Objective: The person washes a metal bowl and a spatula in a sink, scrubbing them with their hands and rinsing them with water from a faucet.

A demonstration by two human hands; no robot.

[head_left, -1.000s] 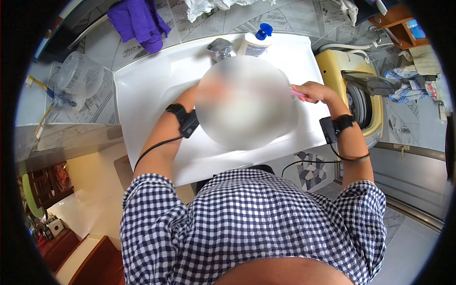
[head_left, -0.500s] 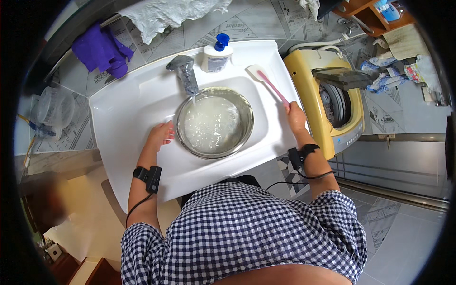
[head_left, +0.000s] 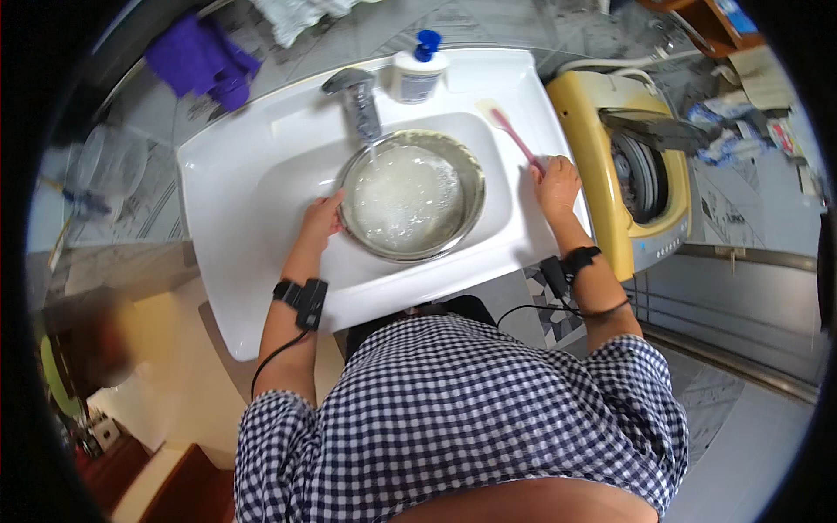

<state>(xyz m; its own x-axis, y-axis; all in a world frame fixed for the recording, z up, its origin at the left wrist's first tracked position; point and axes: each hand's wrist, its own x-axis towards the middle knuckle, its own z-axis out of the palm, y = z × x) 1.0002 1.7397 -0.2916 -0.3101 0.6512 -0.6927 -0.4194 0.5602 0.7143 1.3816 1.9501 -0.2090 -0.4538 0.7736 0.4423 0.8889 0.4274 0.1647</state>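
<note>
A round metal bowl (head_left: 472, 187) of cloudy, bubbly water (head_left: 405, 196) stands in the white sink (head_left: 261, 283). Water runs into it from the faucet (head_left: 359, 100). My left hand (head_left: 324, 218) is at the bowl's left side, its thumb and fingers closed on the rim. On the sink's right ledge lies a spatula (head_left: 516, 136) with a pink handle and a pale blade pointing away from me. My right hand (head_left: 556, 183) rests at the handle's near end, fingers loosened and spread, the handle tip beside the thumb.
Behind the bowl, a white pump bottle (head_left: 417, 80) with a blue top stands on the sink's back ledge. A yellow washing machine (head_left: 602, 231), lid up, adjoins the sink's right side. Purple cloth (head_left: 202, 65) hangs at the back left. Clear plastic containers (head_left: 112, 161) are at far left.
My left hand has come to the bowl's rim and closed on it. The fingers of my right hand have loosened from the spatula handle. The whole view has shifted slightly.
</note>
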